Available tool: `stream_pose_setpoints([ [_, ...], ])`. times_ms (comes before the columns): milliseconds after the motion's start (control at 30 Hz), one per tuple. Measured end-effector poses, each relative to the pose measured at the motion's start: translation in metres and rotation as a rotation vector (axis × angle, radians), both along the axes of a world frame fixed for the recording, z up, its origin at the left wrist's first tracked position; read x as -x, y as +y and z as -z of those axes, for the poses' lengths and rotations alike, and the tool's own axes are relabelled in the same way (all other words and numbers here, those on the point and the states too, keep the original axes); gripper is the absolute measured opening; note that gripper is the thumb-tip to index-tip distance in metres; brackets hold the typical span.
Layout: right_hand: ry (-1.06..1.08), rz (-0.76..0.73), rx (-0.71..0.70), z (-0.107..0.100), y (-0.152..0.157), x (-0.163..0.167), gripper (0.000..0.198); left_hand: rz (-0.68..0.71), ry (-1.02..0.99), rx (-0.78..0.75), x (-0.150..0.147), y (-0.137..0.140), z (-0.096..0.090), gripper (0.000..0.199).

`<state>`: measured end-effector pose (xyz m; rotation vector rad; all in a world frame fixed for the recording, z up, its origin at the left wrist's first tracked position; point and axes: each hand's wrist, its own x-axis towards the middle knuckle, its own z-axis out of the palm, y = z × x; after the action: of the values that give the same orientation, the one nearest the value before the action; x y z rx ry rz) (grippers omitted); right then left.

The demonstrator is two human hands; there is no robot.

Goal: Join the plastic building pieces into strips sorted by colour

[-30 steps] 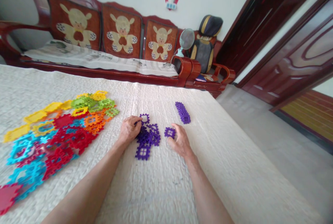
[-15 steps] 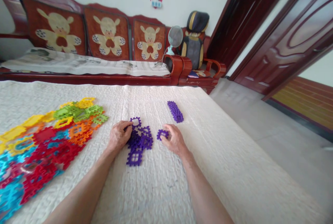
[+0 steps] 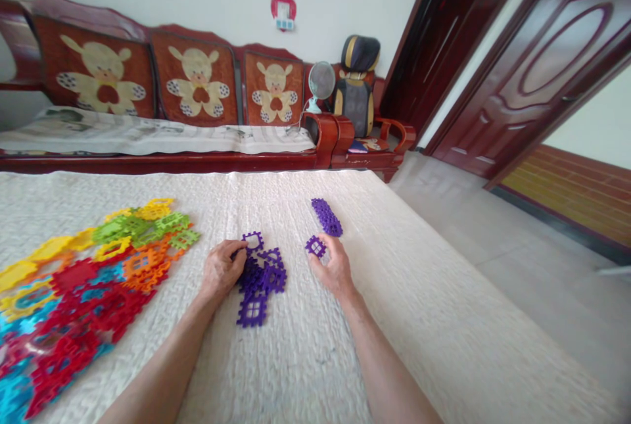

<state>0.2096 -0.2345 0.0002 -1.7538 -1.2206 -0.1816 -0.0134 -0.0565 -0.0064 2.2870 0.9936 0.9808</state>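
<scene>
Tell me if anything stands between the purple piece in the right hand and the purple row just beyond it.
Nothing visible does: between the purple piece in the right hand and the purple row, only the pale cloth shows. The loose purple pile lies to the left, outside that gap.

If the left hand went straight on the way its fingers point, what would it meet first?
The left hand would first meet the loose purple pile, whose edge it seems to touch; the exact contact is hidden.
</scene>
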Motion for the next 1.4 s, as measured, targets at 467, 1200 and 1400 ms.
stream_pose_setpoints([
  [467, -0.087, 0.367, -0.03, 0.022, 0.022, -0.059, 0.052, 0.016, -0.025, -0.026, -0.001, 0.001, 0.003, 0.033],
  [1200, -0.151, 0.287, -0.1, 0.002, 0.022, -0.046, 0.042, 0.078, -0.087, -0.095, -0.001, -0.002, 0.003, 0.024],
  [1400, -0.085, -0.148, -0.018, -0.002, 0.033, -0.009, 0.03, 0.108, -0.087, -0.103, -0.003, -0.002, 0.006, 0.023],
])
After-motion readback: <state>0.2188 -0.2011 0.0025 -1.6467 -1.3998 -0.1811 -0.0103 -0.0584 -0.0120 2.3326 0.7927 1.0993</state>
